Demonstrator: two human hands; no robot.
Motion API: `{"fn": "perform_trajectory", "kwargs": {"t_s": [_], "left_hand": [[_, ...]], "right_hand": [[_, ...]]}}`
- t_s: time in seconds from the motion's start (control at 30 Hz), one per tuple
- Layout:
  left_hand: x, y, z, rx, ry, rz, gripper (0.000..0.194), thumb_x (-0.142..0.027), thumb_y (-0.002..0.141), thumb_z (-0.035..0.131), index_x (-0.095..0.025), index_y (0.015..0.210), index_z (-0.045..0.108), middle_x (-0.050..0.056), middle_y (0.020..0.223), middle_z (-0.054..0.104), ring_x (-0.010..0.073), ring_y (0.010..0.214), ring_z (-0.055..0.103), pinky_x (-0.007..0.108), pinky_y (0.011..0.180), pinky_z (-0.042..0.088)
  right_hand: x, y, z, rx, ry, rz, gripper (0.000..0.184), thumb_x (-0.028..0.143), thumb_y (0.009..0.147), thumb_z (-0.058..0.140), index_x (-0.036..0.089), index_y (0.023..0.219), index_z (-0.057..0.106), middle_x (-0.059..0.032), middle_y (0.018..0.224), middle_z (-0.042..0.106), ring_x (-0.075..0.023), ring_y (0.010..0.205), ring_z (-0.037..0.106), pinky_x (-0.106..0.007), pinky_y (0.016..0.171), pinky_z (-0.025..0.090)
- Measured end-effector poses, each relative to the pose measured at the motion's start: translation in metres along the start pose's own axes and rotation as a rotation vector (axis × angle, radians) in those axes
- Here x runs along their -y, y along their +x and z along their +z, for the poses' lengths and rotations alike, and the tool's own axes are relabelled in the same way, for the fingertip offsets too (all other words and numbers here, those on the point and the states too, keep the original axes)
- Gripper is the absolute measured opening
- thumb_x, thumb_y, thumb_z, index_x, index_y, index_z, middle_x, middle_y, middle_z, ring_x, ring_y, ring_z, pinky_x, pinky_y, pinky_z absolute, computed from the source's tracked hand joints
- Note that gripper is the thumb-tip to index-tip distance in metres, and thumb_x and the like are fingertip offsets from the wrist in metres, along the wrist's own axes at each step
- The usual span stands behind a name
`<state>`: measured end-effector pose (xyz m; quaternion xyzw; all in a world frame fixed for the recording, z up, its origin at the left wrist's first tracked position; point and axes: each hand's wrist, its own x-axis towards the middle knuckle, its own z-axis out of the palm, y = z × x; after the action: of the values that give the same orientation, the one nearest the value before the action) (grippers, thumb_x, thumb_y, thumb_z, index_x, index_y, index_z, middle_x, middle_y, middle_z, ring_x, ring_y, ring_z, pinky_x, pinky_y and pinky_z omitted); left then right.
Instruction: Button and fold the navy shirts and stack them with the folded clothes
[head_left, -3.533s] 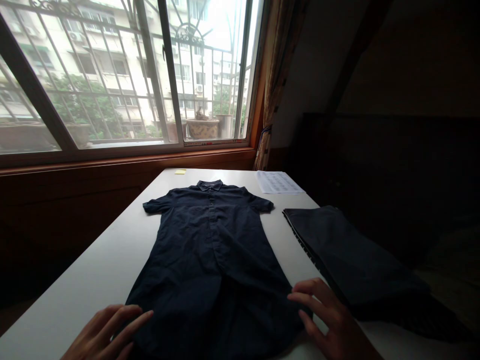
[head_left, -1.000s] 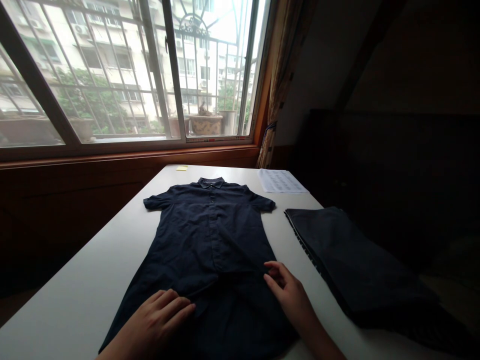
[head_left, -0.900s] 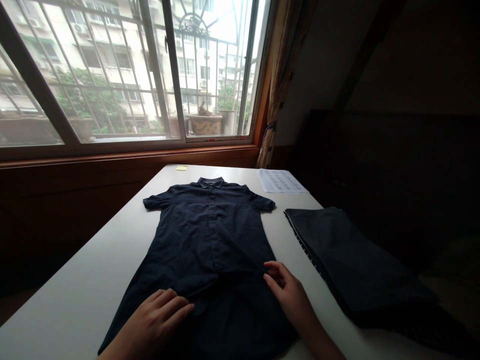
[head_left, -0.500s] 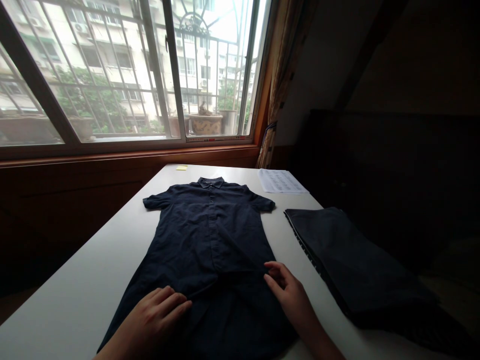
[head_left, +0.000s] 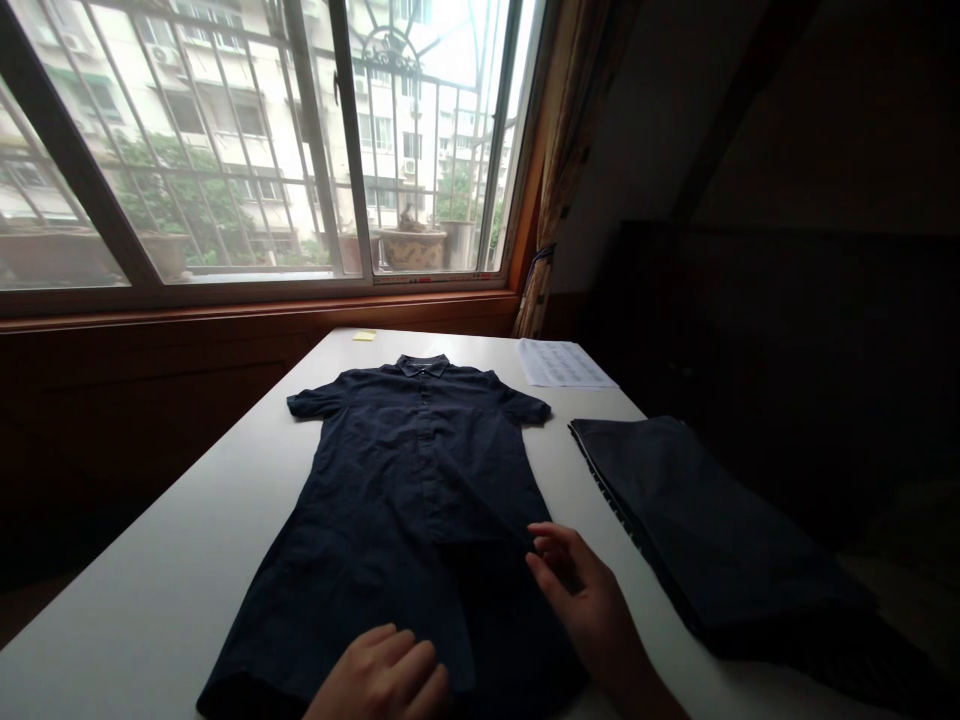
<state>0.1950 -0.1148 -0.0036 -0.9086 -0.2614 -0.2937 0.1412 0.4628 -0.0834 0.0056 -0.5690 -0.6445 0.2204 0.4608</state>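
Note:
A dark navy short-sleeved shirt (head_left: 375, 480) lies front side up, its collar pointing to the far end of the white table (head_left: 172, 520). My left hand (head_left: 386, 675) is at the shirt's lower front with fingers curled down onto the cloth; the fingertips are hidden. At the shirt's right edge, my right hand (head_left: 581, 590) pinches the cloth between thumb and fingers. From that pinch a fold line runs across to the button placket, and the front panel below it is turned up, showing a darker layer. The hem at the left lies flat.
A stack of folded dark cloth (head_left: 697, 520) rests along the table's right side. Printed paper sheets (head_left: 564, 363) and a yellow sticky note (head_left: 364, 336) are at the far end. Beyond stand a barred window (head_left: 262, 150) and a tied curtain (head_left: 551, 200).
My left hand has moved down and to the right, toward the shirt's hem, and its fingers are more curled. The left front panel now lies flatter. My right hand has barely moved.

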Motion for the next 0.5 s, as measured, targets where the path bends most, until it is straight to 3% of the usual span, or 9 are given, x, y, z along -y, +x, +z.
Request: {"fn": "perform_trajectory", "kwargs": {"t_s": [0.1, 0.2, 0.27, 0.37, 0.43, 0.5], "left_hand": [[-0.004, -0.004, 0.015, 0.004, -0.027, 0.009, 0.039, -0.029, 0.106, 0.036, -0.022, 0.070, 0.050, -0.003, 0.058, 0.051, 0.0145, 0.046, 0.045, 0.031, 0.045, 0.029], [0.001, -0.012, 0.012, 0.031, -0.117, 0.011, 0.038, -0.032, 0.106, 0.037, -0.022, 0.072, 0.051, -0.003, 0.059, 0.054, 0.0140, 0.047, 0.047, 0.030, 0.045, 0.030], [0.010, -0.016, -0.002, 0.073, -0.170, -0.033, 0.032, -0.026, 0.104, 0.040, -0.023, 0.075, 0.054, -0.003, 0.062, 0.057, 0.0137, 0.049, 0.050, 0.029, 0.046, 0.033], [0.030, -0.024, -0.031, 0.187, -0.204, -0.195, 0.021, -0.016, 0.096, 0.044, -0.023, 0.083, 0.060, -0.001, 0.071, 0.063, 0.0143, 0.059, 0.058, 0.025, 0.051, 0.043], [0.047, -0.036, -0.049, 0.270, -0.204, -0.311, 0.019, -0.014, 0.094, 0.047, -0.024, 0.095, 0.063, 0.000, 0.084, 0.067, 0.0142, 0.071, 0.065, 0.021, 0.059, 0.051], [0.064, -0.056, -0.062, 0.316, -0.168, -0.407, 0.020, -0.018, 0.094, 0.053, -0.026, 0.108, 0.065, 0.000, 0.100, 0.070, 0.0144, 0.083, 0.068, 0.019, 0.070, 0.056]], "right_hand": [[0.020, -0.002, -0.001, 0.090, 0.004, -0.225, 0.025, 0.023, 0.092, 0.062, 0.027, 0.117, 0.060, -0.0004, 0.091, 0.068, -0.0145, 0.078, 0.068, -0.026, 0.075, 0.057], [0.034, -0.008, 0.006, 0.236, 0.018, -0.448, 0.035, 0.010, 0.091, 0.058, 0.027, 0.121, 0.057, 0.0001, 0.091, 0.066, -0.0119, 0.076, 0.066, -0.022, 0.074, 0.056], [0.037, -0.014, 0.016, 0.340, -0.015, -0.571, 0.033, 0.010, 0.091, 0.058, 0.024, 0.121, 0.059, -0.0021, 0.092, 0.067, -0.0129, 0.078, 0.066, -0.021, 0.073, 0.054], [0.031, -0.023, 0.030, 0.548, -0.071, -0.711, 0.020, 0.023, 0.095, 0.062, 0.022, 0.115, 0.065, -0.0039, 0.092, 0.071, -0.0140, 0.078, 0.066, -0.021, 0.069, 0.052], [0.025, -0.028, 0.032, 0.684, -0.076, -0.736, 0.016, 0.031, 0.098, 0.061, 0.023, 0.109, 0.069, -0.0020, 0.091, 0.072, -0.0125, 0.077, 0.067, -0.019, 0.068, 0.051], [0.020, -0.029, 0.023, 0.755, -0.085, -0.668, 0.015, 0.032, 0.097, 0.063, 0.024, 0.107, 0.070, -0.0013, 0.093, 0.073, -0.0118, 0.079, 0.068, -0.018, 0.071, 0.050]]}}
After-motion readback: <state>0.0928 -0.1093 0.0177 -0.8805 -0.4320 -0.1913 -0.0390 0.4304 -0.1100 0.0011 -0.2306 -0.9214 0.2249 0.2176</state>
